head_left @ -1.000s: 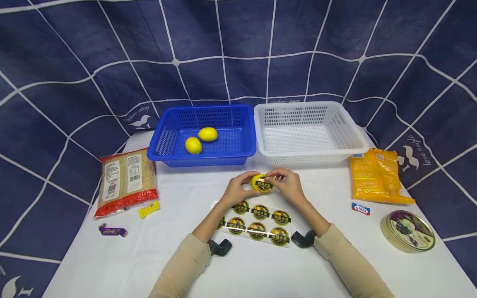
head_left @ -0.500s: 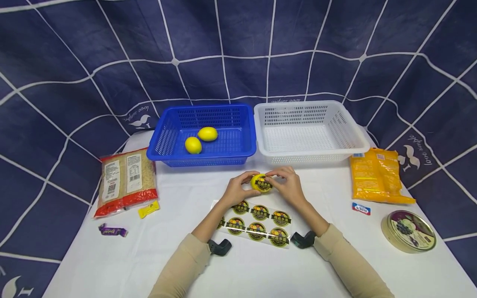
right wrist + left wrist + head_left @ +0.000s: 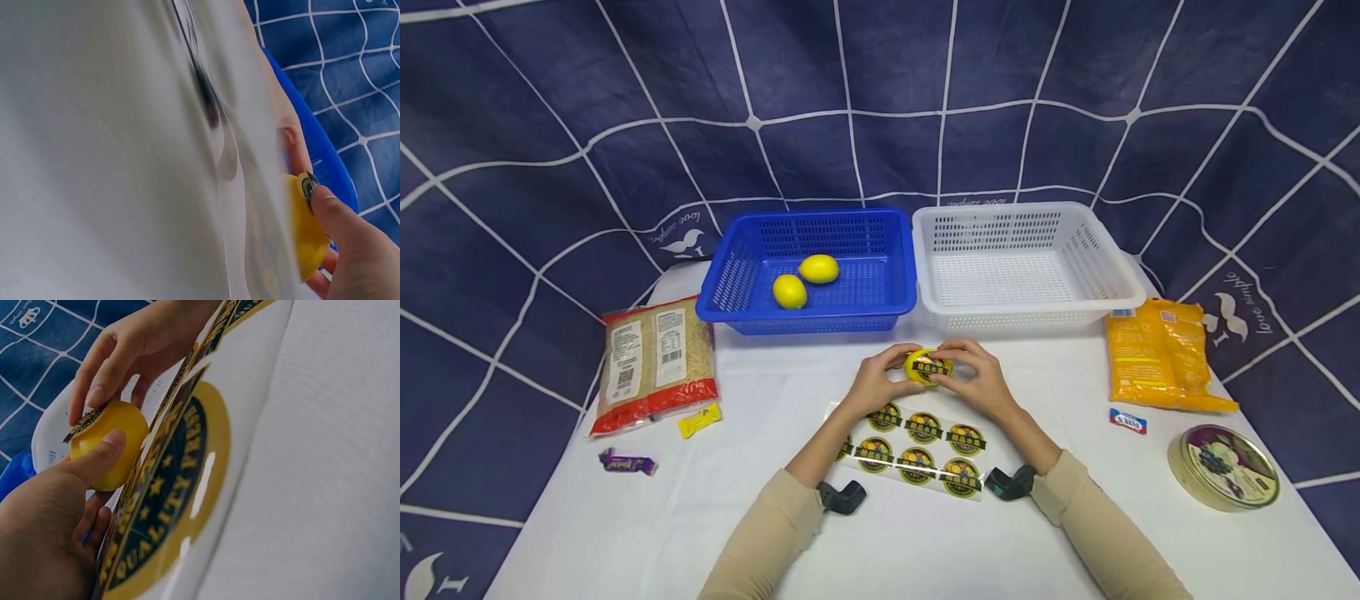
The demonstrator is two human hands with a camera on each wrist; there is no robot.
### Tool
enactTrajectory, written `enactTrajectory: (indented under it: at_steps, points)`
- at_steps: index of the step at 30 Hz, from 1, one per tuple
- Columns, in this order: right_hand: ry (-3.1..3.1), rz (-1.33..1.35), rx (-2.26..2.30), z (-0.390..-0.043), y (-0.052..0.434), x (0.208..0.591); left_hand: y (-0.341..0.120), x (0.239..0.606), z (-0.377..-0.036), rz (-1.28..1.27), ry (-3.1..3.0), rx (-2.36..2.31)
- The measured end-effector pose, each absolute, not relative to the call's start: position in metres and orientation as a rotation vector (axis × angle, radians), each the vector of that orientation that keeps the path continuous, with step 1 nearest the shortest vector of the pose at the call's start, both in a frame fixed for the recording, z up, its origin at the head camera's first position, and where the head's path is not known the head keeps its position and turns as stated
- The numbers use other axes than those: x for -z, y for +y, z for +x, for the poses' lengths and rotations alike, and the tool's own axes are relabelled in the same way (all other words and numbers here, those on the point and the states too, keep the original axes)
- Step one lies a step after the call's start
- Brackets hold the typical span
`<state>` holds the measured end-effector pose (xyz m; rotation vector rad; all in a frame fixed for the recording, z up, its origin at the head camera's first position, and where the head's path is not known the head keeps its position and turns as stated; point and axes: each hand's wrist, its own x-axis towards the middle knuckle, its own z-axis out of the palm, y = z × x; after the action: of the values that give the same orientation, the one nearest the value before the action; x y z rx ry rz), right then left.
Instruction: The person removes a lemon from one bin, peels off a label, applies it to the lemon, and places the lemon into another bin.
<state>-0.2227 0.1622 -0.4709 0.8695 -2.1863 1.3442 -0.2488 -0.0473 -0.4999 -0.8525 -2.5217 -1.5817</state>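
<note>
Between both hands is a yellow lemon (image 3: 912,367) with a round black-and-gold sticker (image 3: 928,370) on its upper side. My left hand (image 3: 872,385) grips the lemon from the left, its thumb (image 3: 103,455) lying along the yellow skin. On the other side, my right hand (image 3: 984,380) holds the lemon between thumb and fingers, its thumb (image 3: 331,209) at the sticker. In the left wrist view, one edge of the sticker (image 3: 78,430) stands off the lemon. A sheet of matching stickers (image 3: 917,452) lies on the table just below the hands.
Two more lemons (image 3: 819,268) lie in a blue basket (image 3: 808,321) at the back. Beside it stands a white basket (image 3: 1030,312). A rice bag (image 3: 655,367) and small wrapped candies (image 3: 627,462) are left; an orange bag (image 3: 1161,354) and round tin (image 3: 1223,468) are right.
My right hand's fingers and thumb have spread around the right side of the lemon, the thumb moving lower over the sticker. My left hand keeps its grip.
</note>
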Motion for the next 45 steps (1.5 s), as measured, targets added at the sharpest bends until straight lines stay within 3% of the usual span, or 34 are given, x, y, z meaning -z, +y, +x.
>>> enactTrajectory:
  at_steps: [11,19,28,45]
  points:
    - [-2.194,0.96,-1.439,-0.223,0.164,0.474,-0.046,0.498,-0.247,-0.839,-2.509,1.628]
    - [-2.167,0.969,-1.437,-0.224,0.163,0.474,-0.047,0.47,-0.231,-0.92,-2.458,1.63]
    - [-2.147,0.956,-1.501,-0.224,0.164,0.475,-0.047,0.471,-0.23,-1.061,-2.249,1.638]
    - [-2.169,0.956,-1.571,-0.224,0.166,0.476,-0.046,0.476,-0.232,-1.047,-2.238,1.491]
